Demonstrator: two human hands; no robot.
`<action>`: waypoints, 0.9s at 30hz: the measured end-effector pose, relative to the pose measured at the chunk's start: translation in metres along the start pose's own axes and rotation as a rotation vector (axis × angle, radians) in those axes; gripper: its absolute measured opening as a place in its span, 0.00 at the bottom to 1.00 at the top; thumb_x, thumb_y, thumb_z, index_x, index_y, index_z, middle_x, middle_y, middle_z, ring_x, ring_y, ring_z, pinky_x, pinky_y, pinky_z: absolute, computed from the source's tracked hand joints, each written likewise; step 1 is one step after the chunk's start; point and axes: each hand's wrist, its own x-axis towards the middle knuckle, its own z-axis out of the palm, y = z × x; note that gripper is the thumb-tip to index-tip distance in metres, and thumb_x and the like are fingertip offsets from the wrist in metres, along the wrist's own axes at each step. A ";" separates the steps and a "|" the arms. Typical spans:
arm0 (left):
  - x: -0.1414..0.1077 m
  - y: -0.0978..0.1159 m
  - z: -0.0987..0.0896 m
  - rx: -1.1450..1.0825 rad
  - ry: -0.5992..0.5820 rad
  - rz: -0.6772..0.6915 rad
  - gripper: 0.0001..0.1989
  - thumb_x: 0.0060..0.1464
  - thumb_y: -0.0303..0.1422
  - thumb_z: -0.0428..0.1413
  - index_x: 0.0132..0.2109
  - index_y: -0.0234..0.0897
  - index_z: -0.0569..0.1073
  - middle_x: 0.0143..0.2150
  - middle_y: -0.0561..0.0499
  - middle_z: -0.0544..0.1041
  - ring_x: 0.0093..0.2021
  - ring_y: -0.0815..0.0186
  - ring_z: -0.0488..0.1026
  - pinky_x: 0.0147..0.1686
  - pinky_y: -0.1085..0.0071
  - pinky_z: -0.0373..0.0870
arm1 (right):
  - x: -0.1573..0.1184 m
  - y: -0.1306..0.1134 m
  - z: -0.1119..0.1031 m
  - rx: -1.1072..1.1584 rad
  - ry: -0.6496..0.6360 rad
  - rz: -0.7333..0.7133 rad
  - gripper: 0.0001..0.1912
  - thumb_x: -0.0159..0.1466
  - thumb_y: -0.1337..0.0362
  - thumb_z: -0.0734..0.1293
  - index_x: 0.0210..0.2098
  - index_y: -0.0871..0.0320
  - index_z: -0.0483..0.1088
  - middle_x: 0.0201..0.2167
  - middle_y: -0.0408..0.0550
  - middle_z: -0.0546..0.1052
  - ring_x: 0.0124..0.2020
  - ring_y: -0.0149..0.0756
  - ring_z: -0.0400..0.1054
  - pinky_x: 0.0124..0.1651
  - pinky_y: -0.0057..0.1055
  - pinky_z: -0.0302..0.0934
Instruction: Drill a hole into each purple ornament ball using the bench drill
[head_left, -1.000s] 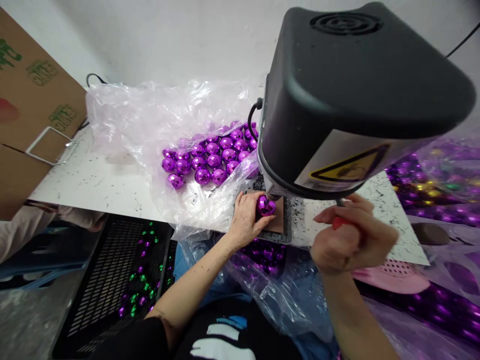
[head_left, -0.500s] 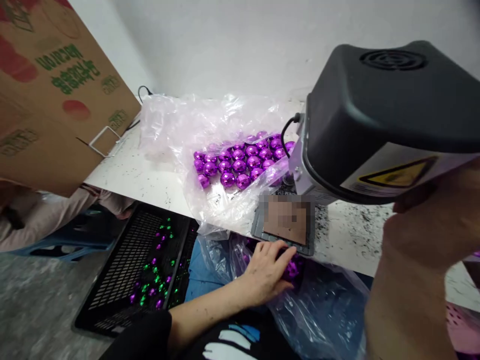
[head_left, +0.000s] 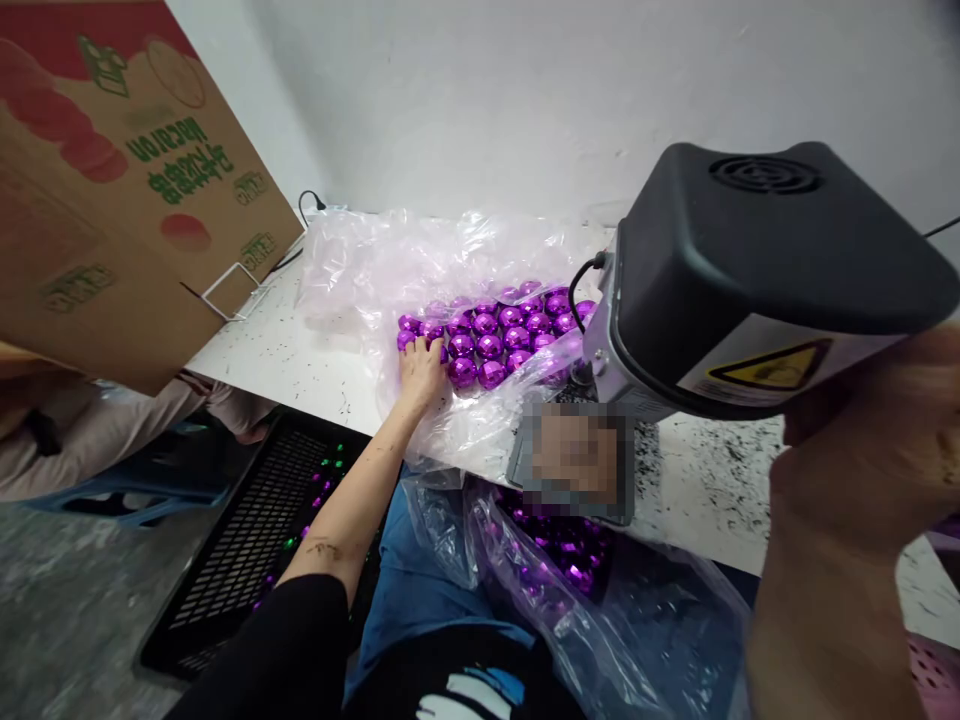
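My left hand (head_left: 422,370) reaches onto the table at the front left of a group of shiny purple faceted balls (head_left: 490,346). Its fingers are curled down over a purple ball there, which the hand mostly hides. The balls lie close together on clear plastic wrap (head_left: 435,250). My right hand (head_left: 855,450) is raised against the lower right side of a black machine (head_left: 757,260) with a yellow warning label; its fingers are hidden behind the housing. More purple balls (head_left: 574,575) lie in a clear plastic bag (head_left: 675,610) on my lap.
A printed cardboard box (head_left: 172,240) stands at the left, with a seated person's sleeve (head_left: 142,430) below it. A black crate (head_left: 225,550) holds small green and purple pieces. A grey device (head_left: 622,500) with a blurred screen sits on the table edge (head_left: 697,500), amid dark flecks.
My left hand has moved from the bag of balls on my lap, up and left to the balls on the table. My right hand stays by the machine. The whole view has shifted slightly.
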 end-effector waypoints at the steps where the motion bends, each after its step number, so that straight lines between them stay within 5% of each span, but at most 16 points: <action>1: -0.005 0.000 0.000 -0.033 -0.001 0.009 0.19 0.52 0.26 0.59 0.53 0.34 0.74 0.52 0.34 0.73 0.56 0.41 0.69 0.56 0.43 0.62 | 0.001 -0.002 0.001 0.039 -0.005 -0.015 0.34 0.64 0.38 0.61 0.19 0.60 0.48 0.14 0.38 0.52 0.16 0.21 0.55 0.18 0.23 0.46; 5: -0.030 0.013 -0.020 -0.553 -0.015 -0.042 0.21 0.60 0.40 0.57 0.58 0.40 0.70 0.53 0.41 0.74 0.50 0.53 0.74 0.50 0.54 0.73 | 0.005 -0.007 0.005 0.130 -0.019 -0.098 0.34 0.65 0.41 0.62 0.17 0.61 0.50 0.15 0.39 0.53 0.18 0.20 0.58 0.19 0.22 0.48; 9: -0.061 0.043 -0.043 -1.200 -0.413 -0.188 0.23 0.64 0.49 0.50 0.61 0.44 0.67 0.52 0.42 0.77 0.41 0.58 0.79 0.33 0.64 0.76 | 0.011 -0.004 0.009 0.194 -0.037 -0.061 0.30 0.65 0.42 0.63 0.23 0.64 0.62 0.20 0.40 0.62 0.21 0.17 0.60 0.22 0.20 0.50; 11: -0.077 0.059 -0.045 -1.380 -0.598 -0.234 0.24 0.63 0.49 0.52 0.61 0.44 0.68 0.51 0.41 0.77 0.40 0.58 0.80 0.30 0.65 0.75 | 0.015 -0.002 0.011 0.178 -0.059 -0.023 0.30 0.64 0.40 0.63 0.25 0.64 0.62 0.20 0.38 0.62 0.20 0.15 0.56 0.23 0.19 0.48; 14: -0.096 0.079 -0.035 -1.531 -0.721 -0.306 0.25 0.60 0.47 0.58 0.60 0.44 0.69 0.49 0.43 0.78 0.39 0.60 0.79 0.30 0.69 0.73 | 0.022 -0.002 0.013 0.101 -0.088 -0.004 0.33 0.63 0.38 0.61 0.24 0.63 0.57 0.19 0.37 0.58 0.20 0.14 0.52 0.23 0.19 0.46; 20: -0.110 0.102 -0.005 -1.429 -0.692 -0.373 0.26 0.52 0.46 0.66 0.53 0.37 0.73 0.42 0.48 0.78 0.34 0.68 0.76 0.28 0.76 0.67 | 0.022 -0.006 0.014 0.101 -0.112 0.062 0.30 0.65 0.41 0.60 0.27 0.65 0.61 0.21 0.38 0.61 0.24 0.15 0.57 0.26 0.17 0.50; 23: -0.112 0.110 0.008 -1.206 -0.595 -0.245 0.25 0.52 0.45 0.65 0.52 0.36 0.73 0.43 0.49 0.79 0.37 0.67 0.75 0.32 0.73 0.70 | 0.021 -0.005 0.014 0.075 -0.084 0.041 0.29 0.66 0.43 0.60 0.27 0.65 0.61 0.22 0.38 0.61 0.25 0.15 0.57 0.28 0.18 0.51; 27: -0.115 0.121 0.019 -0.928 -0.447 0.008 0.23 0.55 0.41 0.64 0.55 0.38 0.71 0.51 0.46 0.78 0.50 0.58 0.76 0.52 0.62 0.71 | 0.021 -0.003 0.016 0.082 -0.081 0.035 0.30 0.65 0.42 0.60 0.26 0.66 0.61 0.21 0.38 0.61 0.24 0.14 0.57 0.29 0.19 0.51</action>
